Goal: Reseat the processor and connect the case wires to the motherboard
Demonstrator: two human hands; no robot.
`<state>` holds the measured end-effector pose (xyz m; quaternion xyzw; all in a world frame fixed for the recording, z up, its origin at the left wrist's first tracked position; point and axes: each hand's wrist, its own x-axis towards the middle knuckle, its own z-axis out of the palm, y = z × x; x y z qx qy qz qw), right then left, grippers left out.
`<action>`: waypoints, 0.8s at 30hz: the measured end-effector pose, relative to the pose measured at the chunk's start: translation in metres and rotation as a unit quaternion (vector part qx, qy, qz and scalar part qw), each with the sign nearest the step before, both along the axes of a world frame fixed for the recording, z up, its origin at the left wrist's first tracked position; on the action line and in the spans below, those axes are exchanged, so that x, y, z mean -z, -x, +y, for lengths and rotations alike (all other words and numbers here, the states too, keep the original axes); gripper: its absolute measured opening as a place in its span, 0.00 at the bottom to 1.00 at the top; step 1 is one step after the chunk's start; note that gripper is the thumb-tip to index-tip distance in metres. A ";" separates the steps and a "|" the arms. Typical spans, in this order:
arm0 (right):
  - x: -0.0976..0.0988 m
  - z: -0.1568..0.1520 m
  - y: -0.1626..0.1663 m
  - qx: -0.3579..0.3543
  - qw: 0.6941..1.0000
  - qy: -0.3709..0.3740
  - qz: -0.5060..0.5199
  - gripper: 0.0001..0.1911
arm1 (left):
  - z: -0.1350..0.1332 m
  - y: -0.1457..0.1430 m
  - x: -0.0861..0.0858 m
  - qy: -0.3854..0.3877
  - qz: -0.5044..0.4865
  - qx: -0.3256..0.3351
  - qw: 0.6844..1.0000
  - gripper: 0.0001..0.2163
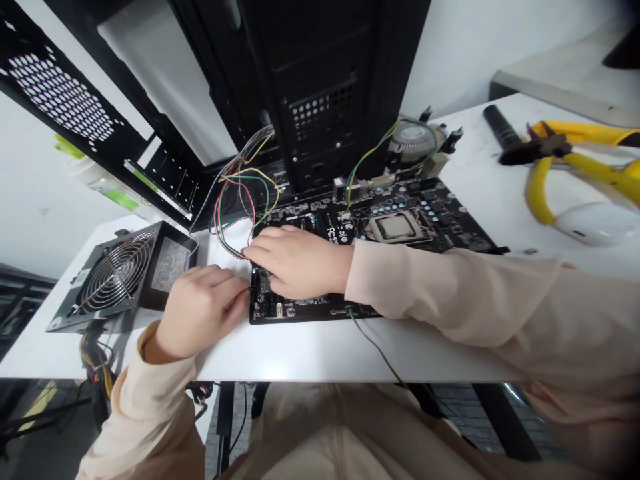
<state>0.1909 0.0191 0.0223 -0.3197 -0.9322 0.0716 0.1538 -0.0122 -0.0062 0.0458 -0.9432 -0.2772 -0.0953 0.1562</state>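
Note:
A black motherboard (320, 317) lies flat on the white table, its processor (397, 227) showing at the right. My right hand (305, 261) reaches across the board's left part, fingers bent and closed at its left edge. Thin coloured wires (219, 223) loop down from the computer case and end at those fingertips; the hand hides their ends. Close below, my left hand (203, 308) is closed too, thumb and fingers pinched at the board's left edge. What sits in that pinch is too small to make out.
A black computer case (320, 87) stands behind the board. At left lies a power supply (117, 273) with a fan grille. A CPU cooler (413, 140) sits behind the board's right end. Yellow-handled pliers (545, 160) and a computer mouse (597, 223) lie at right. A thin wire (373, 343) hangs over the front edge.

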 end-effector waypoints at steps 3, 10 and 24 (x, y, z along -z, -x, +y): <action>0.000 0.000 0.000 0.001 1.000 0.001 0.000 0.20 | 0.001 0.002 0.004 0.021 -0.009 0.005 1.000 0.09; 0.000 0.000 0.000 0.004 1.000 0.002 -0.003 0.21 | 0.001 0.004 0.006 0.046 -0.027 0.007 0.999 0.09; 0.000 0.000 0.001 0.005 1.000 0.001 -0.004 0.21 | 0.001 0.005 0.005 0.046 0.008 -0.009 0.999 0.11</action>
